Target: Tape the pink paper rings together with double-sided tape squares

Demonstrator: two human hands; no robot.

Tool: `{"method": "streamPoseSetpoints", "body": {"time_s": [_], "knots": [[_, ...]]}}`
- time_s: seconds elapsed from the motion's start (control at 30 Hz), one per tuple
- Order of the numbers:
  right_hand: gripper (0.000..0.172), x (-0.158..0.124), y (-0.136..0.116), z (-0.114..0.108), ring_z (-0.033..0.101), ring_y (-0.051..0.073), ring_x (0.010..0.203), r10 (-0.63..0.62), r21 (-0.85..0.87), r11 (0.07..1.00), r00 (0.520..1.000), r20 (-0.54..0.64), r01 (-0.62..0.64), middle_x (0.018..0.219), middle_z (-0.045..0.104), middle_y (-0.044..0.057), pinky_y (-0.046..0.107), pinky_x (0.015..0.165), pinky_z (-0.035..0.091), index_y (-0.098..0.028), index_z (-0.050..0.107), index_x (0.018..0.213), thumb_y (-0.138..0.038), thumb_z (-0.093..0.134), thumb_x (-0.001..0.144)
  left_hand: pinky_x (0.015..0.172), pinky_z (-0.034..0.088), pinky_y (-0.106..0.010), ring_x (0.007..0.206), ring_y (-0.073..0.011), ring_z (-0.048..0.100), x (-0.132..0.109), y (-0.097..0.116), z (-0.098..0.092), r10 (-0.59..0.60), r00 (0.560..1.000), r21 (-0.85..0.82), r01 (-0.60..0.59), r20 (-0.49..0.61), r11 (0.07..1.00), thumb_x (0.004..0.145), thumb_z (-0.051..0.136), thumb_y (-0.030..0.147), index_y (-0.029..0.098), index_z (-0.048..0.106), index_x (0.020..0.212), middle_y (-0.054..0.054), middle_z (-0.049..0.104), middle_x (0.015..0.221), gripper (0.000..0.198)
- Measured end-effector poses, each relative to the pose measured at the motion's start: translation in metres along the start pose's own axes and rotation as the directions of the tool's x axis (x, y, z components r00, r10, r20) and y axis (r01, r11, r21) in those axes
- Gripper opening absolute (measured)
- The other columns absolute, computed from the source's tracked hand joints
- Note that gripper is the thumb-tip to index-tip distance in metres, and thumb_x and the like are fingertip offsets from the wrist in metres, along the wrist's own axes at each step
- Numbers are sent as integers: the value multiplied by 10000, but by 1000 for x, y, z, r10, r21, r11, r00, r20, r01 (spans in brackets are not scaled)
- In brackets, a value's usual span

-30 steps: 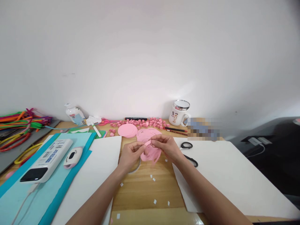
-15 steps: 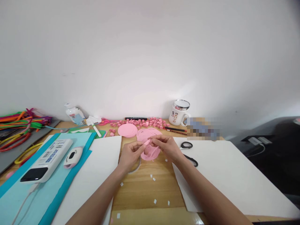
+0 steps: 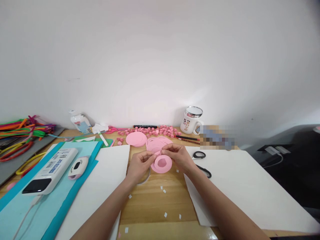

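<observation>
Between my two hands is a pink paper spiral [image 3: 163,168], its loops hanging below my fingertips. My left hand [image 3: 141,166] pinches it from the left with thumb and index finger. From the right, my right hand [image 3: 178,156] pinches it too, fingers bent. The fingertips of both hands nearly meet at the top of the strip. Just behind lie more cut pink paper pieces [image 3: 157,142], and left of them a stack of pink paper circles [image 3: 136,138]. A ring-shaped object [image 3: 148,177] shows partly beneath my left hand.
Many rolled pink paper buds [image 3: 162,130] line the wall. A white mug [image 3: 191,121] stands behind right, with pencils [image 3: 187,138] before it. Black-handled scissors [image 3: 203,170] lie by a white sheet [image 3: 240,186]. At left are a power bank [image 3: 51,170] and pipe cleaners [image 3: 22,133].
The pink spiral's loops have swung into view below my fingers, facing me as a ring. Both hands have stayed almost in place, still pinching.
</observation>
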State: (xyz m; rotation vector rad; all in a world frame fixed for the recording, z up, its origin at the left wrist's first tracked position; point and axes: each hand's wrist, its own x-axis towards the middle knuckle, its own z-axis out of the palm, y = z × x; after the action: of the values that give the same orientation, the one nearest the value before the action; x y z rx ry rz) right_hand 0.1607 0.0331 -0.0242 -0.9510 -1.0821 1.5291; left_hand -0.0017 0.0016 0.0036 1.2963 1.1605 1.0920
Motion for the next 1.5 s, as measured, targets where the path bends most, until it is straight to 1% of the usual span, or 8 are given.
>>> {"method": "streamPoseSetpoints", "body": {"time_s": [0.1, 0.23, 0.3, 0.7, 0.87, 1.0, 1.27, 1.5], "knots": [[227, -1, -1, 1, 587, 140, 604, 5, -14, 1000, 1000, -15, -5, 708, 676, 21, 263, 580, 452, -179, 679, 699, -306, 754, 525, 554, 448, -216, 587, -145, 603, 0, 0, 0, -7, 1000, 0, 7, -5, 1000, 661, 647, 322, 128, 682, 718, -41, 693, 665, 205], [232, -3, -4, 3, 604, 162, 679, 1, -31, 1000, 1000, 25, 0, 780, 683, 45, 275, 622, 467, -180, 684, 760, -337, 711, 590, 575, 456, -212, 616, -146, 614, 0, 1, 0, -7, 1000, -1, 7, -10, 1000, 675, 637, 309, 126, 686, 744, -48, 701, 705, 202], [229, -3, -5, 4, 607, 166, 692, -1, -21, 1000, 1000, 28, 1, 772, 683, 43, 277, 633, 469, -183, 683, 763, -327, 714, 588, 577, 459, -213, 629, -151, 618, 0, 1, 0, -8, 1000, 0, 8, -11, 1000, 670, 643, 311, 125, 687, 752, -54, 705, 726, 209], [206, -1, -1, 1, 556, 105, 557, 7, 0, 1000, 1000, 29, -7, 671, 657, -2, 219, 525, 414, -176, 661, 699, -285, 748, 547, 572, 479, -235, 625, -169, 621, 0, 0, 0, 0, 1000, 6, 0, -1, 1000, 632, 662, 372, 126, 686, 717, -58, 700, 692, 261], [232, -2, -3, 3, 583, 138, 615, 2, -46, 999, 1000, -3, -2, 725, 674, 19, 262, 589, 448, -181, 677, 715, -332, 735, 549, 588, 480, -233, 647, -172, 624, 0, 1, 0, -2, 1000, 12, 2, -8, 1000, 639, 657, 368, 128, 687, 743, -57, 703, 723, 263], [237, -4, -5, 5, 602, 163, 705, -9, -37, 999, 999, 46, 11, 828, 681, 46, 282, 654, 463, -182, 681, 767, -347, 703, 597, 589, 476, -236, 649, -173, 622, 0, 3, 0, -3, 1000, 17, 4, -28, 1000, 642, 656, 361, 129, 689, 743, -56, 705, 727, 255], [249, -2, -3, 3, 570, 126, 583, 8, -16, 1000, 999, 35, -7, 706, 664, 16, 240, 544, 443, -176, 660, 722, -334, 737, 545, 571, 464, -234, 624, -163, 613, 1, -1, 0, 1, 1000, 10, -1, 2, 1000, 651, 651, 366, 127, 686, 763, -58, 701, 719, 266], [223, -1, 0, 2, 530, 96, 529, -28, -33, 999, 998, 49, 30, 622, 628, -12, 221, 513, 401, -165, 646, 661, -288, 757, 511, 577, 460, -232, 628, -158, 609, 1, -2, 0, -12, 1000, -2, 12, 28, 1000, 651, 653, 356, 127, 674, 763, -58, 698, 713, 256]]}}
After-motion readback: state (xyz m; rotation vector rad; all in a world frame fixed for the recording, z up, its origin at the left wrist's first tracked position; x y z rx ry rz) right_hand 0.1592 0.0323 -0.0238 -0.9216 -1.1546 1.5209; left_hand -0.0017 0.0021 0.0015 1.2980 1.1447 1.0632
